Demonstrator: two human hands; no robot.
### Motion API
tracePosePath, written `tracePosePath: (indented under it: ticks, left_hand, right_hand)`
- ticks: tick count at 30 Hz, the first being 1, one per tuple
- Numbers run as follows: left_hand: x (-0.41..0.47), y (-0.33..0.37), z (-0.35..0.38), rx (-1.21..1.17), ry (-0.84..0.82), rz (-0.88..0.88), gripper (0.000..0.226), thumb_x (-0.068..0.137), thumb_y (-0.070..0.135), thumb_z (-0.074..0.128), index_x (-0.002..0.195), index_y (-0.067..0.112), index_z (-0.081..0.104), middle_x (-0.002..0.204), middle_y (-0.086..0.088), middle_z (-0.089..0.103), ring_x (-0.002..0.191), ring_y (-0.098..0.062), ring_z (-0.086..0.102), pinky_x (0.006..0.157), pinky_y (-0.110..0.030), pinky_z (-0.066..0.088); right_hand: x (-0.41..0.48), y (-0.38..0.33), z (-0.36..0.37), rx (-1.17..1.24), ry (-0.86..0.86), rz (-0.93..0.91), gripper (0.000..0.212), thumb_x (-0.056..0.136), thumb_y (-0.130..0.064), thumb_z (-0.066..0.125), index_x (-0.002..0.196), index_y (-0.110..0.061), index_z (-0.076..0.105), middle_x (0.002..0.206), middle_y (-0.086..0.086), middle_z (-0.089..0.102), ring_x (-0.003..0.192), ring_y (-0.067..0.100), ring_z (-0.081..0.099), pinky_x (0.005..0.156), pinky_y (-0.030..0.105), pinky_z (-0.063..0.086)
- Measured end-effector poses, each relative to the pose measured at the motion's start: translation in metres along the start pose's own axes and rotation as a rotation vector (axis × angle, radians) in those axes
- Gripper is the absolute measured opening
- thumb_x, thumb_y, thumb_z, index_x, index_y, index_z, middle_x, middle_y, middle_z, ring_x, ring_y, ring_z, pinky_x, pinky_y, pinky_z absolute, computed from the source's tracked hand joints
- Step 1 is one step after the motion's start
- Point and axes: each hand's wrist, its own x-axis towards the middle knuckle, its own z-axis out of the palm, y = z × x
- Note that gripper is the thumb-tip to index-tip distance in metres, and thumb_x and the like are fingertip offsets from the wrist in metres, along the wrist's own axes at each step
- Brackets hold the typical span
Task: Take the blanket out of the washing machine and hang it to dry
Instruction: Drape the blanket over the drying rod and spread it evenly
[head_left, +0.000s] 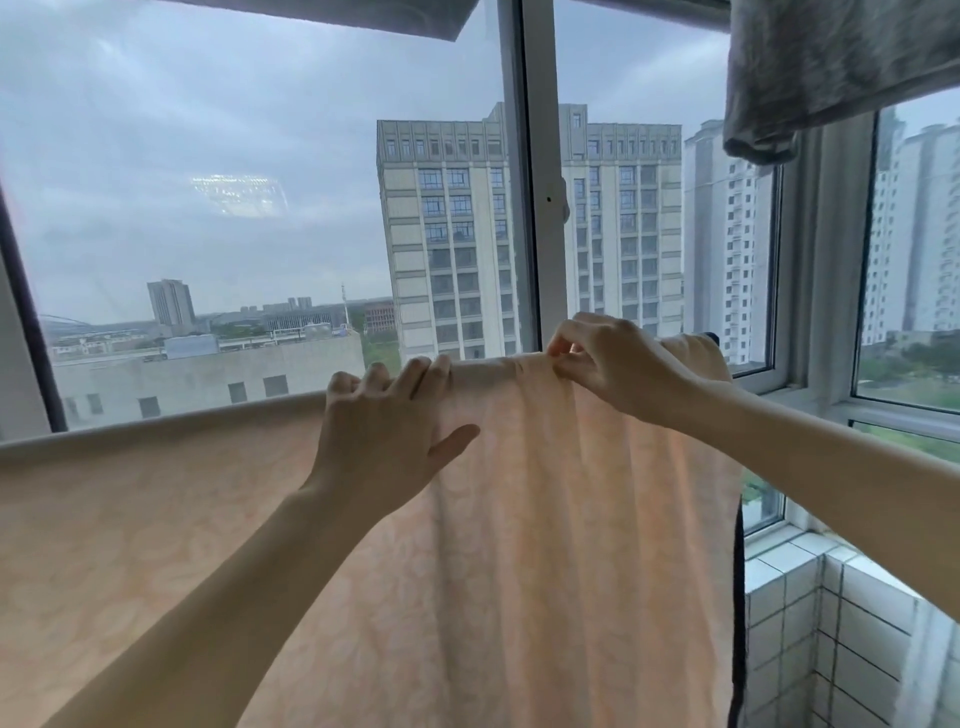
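Two hands work at the top fold of the peach blanket (545, 519), which hangs draped across the lower half of the frame, from the left edge to right of centre. The left hand (384, 421), at centre, makes a loose grip: its fingers curl over the fold and its thumb lies spread on the front of the cloth. The right hand (618, 364), just right of it, has its grip pressed together, with thumb and fingertips pinching a gathered bit of the top edge. Whatever carries the blanket is hidden under the fold. A grey cloth (831, 67) hangs at the upper right, cut off by the frame. Behind is the window frame (530, 208), with a tiled wall (810, 623) at the lower right.
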Motion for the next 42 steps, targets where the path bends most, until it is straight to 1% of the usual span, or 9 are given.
tracePosePath:
  ticks: [4, 7, 11, 15, 21, 26, 34, 38, 42]
  left_hand:
    - [0.000, -0.002, 0.001, 0.032, -0.016, -0.012, 0.076, 0.087, 0.071, 0.023, 0.140, 0.020, 0.040, 0.128, 0.003, 0.058, 0.098, -0.029, 0.062, 0.081, -0.044, 0.044]
    - [0.001, 0.000, 0.001, 0.031, -0.028, -0.021, 0.074, 0.089, 0.070, 0.022, 0.140, 0.019, 0.040, 0.129, 0.003, 0.058, 0.099, -0.030, 0.062, 0.081, -0.044, 0.044]
    - [0.002, 0.006, -0.001, 0.027, -0.044, -0.074, 0.070, 0.090, 0.068, 0.025, 0.139, 0.020, 0.042, 0.126, 0.003, 0.060, 0.097, -0.031, 0.063, 0.083, -0.045, 0.044]
    - [0.004, 0.013, -0.004, 0.028, -0.066, -0.108, 0.067, 0.092, 0.066, 0.022, 0.143, 0.025, 0.037, 0.127, 0.003, 0.060, 0.098, -0.032, 0.063, 0.085, -0.047, 0.043]
    - [0.017, 0.039, -0.005, 0.007, -0.103, -0.119, 0.062, 0.091, 0.066, 0.018, 0.141, 0.033, 0.035, 0.127, 0.004, 0.057, 0.103, -0.030, 0.060, 0.088, -0.048, 0.041]
    - [0.029, 0.053, -0.003, 0.006, -0.148, -0.118, 0.063, 0.089, 0.072, 0.016, 0.139, 0.038, 0.036, 0.128, 0.007, 0.053, 0.109, -0.026, 0.056, 0.089, -0.048, 0.039]
    - [0.030, 0.057, -0.003, 0.017, -0.152, -0.167, 0.062, 0.089, 0.072, 0.019, 0.134, 0.038, 0.042, 0.124, 0.008, 0.056, 0.107, -0.027, 0.056, 0.089, -0.049, 0.038]
    - [0.038, 0.074, -0.009, 0.036, -0.158, -0.200, 0.060, 0.088, 0.070, 0.026, 0.127, 0.033, 0.051, 0.120, 0.006, 0.062, 0.114, -0.031, 0.054, 0.100, -0.063, 0.031]
    - [0.045, 0.092, -0.009, 0.039, -0.172, -0.165, 0.069, 0.086, 0.072, 0.018, 0.132, 0.030, 0.048, 0.120, 0.004, 0.064, 0.114, -0.028, 0.056, 0.106, -0.061, 0.030]
  right_hand:
    - [0.004, 0.005, 0.006, 0.055, 0.057, -0.021, 0.003, 0.088, -0.012, 0.067, 0.090, -0.014, 0.066, 0.087, -0.011, 0.059, 0.078, 0.005, 0.061, 0.071, 0.012, 0.046]
    - [0.010, 0.012, 0.011, 0.052, 0.104, -0.004, 0.002, 0.091, -0.012, 0.063, 0.091, -0.014, 0.063, 0.088, -0.007, 0.061, 0.078, 0.010, 0.060, 0.073, 0.021, 0.050]
    - [0.026, 0.050, -0.002, 0.091, 0.239, 0.200, 0.012, 0.096, -0.009, 0.055, 0.101, -0.002, 0.063, 0.097, 0.011, 0.067, 0.090, 0.022, 0.061, 0.081, 0.026, 0.046]
    - [0.019, 0.092, -0.005, 0.050, 0.185, 0.302, 0.016, 0.096, -0.009, 0.053, 0.106, 0.001, 0.062, 0.100, 0.016, 0.068, 0.084, 0.016, 0.056, 0.077, 0.023, 0.040]
    - [0.016, 0.109, -0.002, 0.062, 0.096, 0.250, 0.010, 0.092, -0.006, 0.060, 0.098, -0.001, 0.067, 0.094, 0.013, 0.070, 0.082, 0.018, 0.061, 0.075, 0.023, 0.043]
    - [0.011, 0.116, -0.013, 0.143, 0.077, 0.216, 0.008, 0.091, -0.009, 0.063, 0.097, -0.008, 0.068, 0.086, 0.006, 0.071, 0.072, 0.007, 0.062, 0.063, 0.008, 0.041]
    - [-0.025, 0.125, -0.020, 0.180, -0.001, 0.008, 0.016, 0.089, -0.010, 0.067, 0.104, -0.011, 0.070, 0.095, -0.003, 0.069, 0.084, 0.001, 0.061, 0.071, -0.002, 0.039]
    - [-0.019, 0.131, -0.017, 0.144, 0.081, -0.040, 0.010, 0.089, -0.007, 0.065, 0.095, -0.010, 0.072, 0.088, 0.000, 0.072, 0.077, 0.007, 0.064, 0.074, 0.009, 0.043]
    - [-0.014, 0.131, -0.008, 0.052, 0.076, -0.061, 0.015, 0.097, -0.011, 0.052, 0.089, -0.010, 0.065, 0.086, 0.005, 0.066, 0.078, 0.018, 0.062, 0.070, 0.023, 0.045]
